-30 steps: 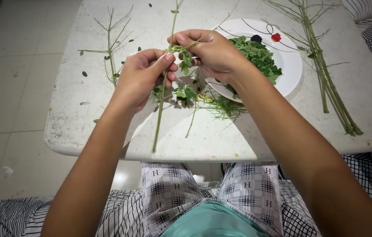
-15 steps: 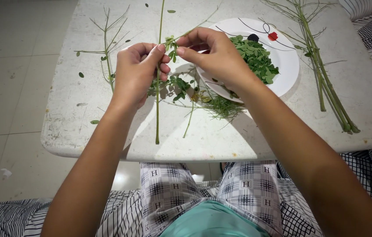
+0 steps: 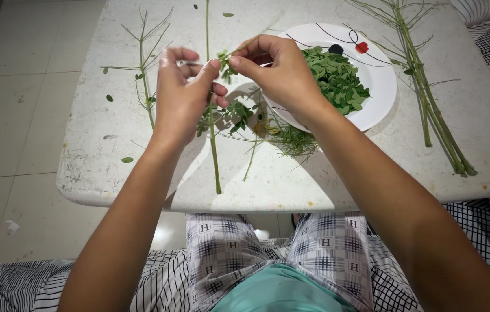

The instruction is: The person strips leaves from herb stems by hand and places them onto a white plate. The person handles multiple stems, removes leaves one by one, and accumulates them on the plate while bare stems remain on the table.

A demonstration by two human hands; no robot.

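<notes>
My left hand (image 3: pixel 182 95) grips a long thin green stalk (image 3: pixel 215 159) that runs upright from near the table's front edge to beyond the top of the view. My right hand (image 3: pixel 276 72) pinches a small cluster of green leaves (image 3: pixel 225 62) on that stalk, just right of my left thumb. Behind my right hand sits a white plate (image 3: pixel 379 86) with a heap of picked leaves (image 3: pixel 337 78). Loose sprigs and fine stems (image 3: pixel 282 138) lie on the table under my hands.
The white table (image 3: pixel 106 167) carries a bare branched stem (image 3: pixel 143 63) at the left and a bundle of stripped stalks (image 3: pixel 430 110) at the right. Scattered single leaves lie at the left. Tiled floor lies beyond the table's left edge. My lap in checked cloth sits below.
The stalk's lower end has swung slightly right. My left hand has turned and shifted up a little, while my right hand stays pinching the leaf cluster.
</notes>
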